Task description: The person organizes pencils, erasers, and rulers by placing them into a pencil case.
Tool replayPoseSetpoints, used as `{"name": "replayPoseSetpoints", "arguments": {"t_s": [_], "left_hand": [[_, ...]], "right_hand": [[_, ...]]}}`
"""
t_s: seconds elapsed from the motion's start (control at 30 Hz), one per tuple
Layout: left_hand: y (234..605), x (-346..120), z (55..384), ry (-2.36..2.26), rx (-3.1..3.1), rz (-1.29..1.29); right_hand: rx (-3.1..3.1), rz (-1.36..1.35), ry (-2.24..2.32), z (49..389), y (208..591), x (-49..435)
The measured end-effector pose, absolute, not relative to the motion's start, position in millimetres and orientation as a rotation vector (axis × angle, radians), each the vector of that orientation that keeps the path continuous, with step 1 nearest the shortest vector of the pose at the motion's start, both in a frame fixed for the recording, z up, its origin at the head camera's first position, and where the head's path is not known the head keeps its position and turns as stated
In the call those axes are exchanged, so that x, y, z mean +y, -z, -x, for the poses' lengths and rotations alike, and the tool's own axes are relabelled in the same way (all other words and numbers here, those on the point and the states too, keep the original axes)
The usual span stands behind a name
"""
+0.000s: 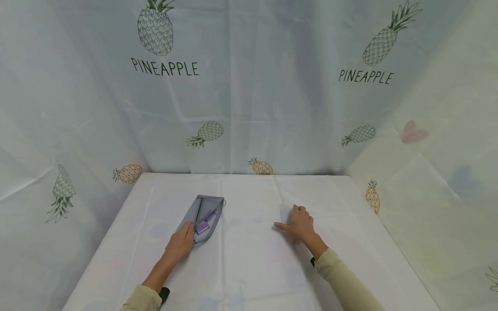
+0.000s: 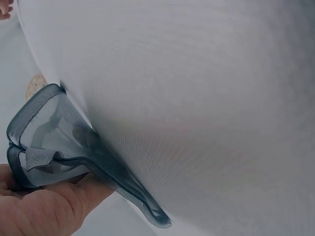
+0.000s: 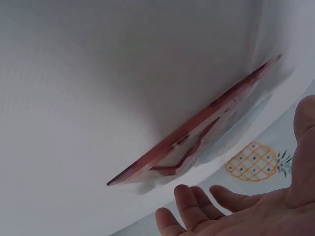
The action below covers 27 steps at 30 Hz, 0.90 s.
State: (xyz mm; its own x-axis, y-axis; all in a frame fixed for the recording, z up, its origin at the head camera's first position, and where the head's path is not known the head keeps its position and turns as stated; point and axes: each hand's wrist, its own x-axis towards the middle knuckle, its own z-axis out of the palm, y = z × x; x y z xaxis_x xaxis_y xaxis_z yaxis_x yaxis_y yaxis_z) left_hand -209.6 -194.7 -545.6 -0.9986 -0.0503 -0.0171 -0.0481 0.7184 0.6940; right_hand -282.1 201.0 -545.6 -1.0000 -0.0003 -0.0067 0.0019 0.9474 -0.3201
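My left hand (image 1: 181, 242) grips the near end of a grey mesh zip pouch (image 1: 212, 203) on the left half of the table. Through the mesh show a purple block (image 1: 202, 227) and a slim purple item (image 1: 210, 215). In the left wrist view, the pouch (image 2: 61, 123) stands partly folded above my fingers. My right hand (image 1: 298, 225) hovers over a clear set square (image 1: 285, 211), thumb spread to the left. The right wrist view has the set square (image 3: 192, 129) looking reddish along its edge, with a cut-out inside. My loosely bent fingers (image 3: 187, 206) are beside it.
A white cloth (image 1: 249, 268) with faint creases covers the table. Behind and at both sides hang curtains (image 1: 268, 86) printed with pineapples, close to the table's edges. Dark bands (image 1: 164, 295) sit at both wrists.
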Motion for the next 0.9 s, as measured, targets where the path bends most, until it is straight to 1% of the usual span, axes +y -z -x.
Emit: {"name": "replayPoseSetpoints", "arguments": {"t_s": [0.37,0.63,0.73,0.9], "left_hand": [[543.6,-192.9,207.9,1.224,-2.905,-0.096],[546.6,-192.5,209.6,1.181,-2.898,-0.08],[547.3,-193.1,209.9,1.182,-2.892,-0.069],[546.5,-193.6,209.5,1.185,-2.886,-0.074]], "right_hand": [[3.131,-0.101,0.327,307.9,546.7,207.9],[3.007,-0.199,0.429,317.2,541.2,205.2],[3.009,-0.179,0.484,318.0,539.8,205.1],[2.993,-0.111,0.705,318.1,536.3,200.5]]}}
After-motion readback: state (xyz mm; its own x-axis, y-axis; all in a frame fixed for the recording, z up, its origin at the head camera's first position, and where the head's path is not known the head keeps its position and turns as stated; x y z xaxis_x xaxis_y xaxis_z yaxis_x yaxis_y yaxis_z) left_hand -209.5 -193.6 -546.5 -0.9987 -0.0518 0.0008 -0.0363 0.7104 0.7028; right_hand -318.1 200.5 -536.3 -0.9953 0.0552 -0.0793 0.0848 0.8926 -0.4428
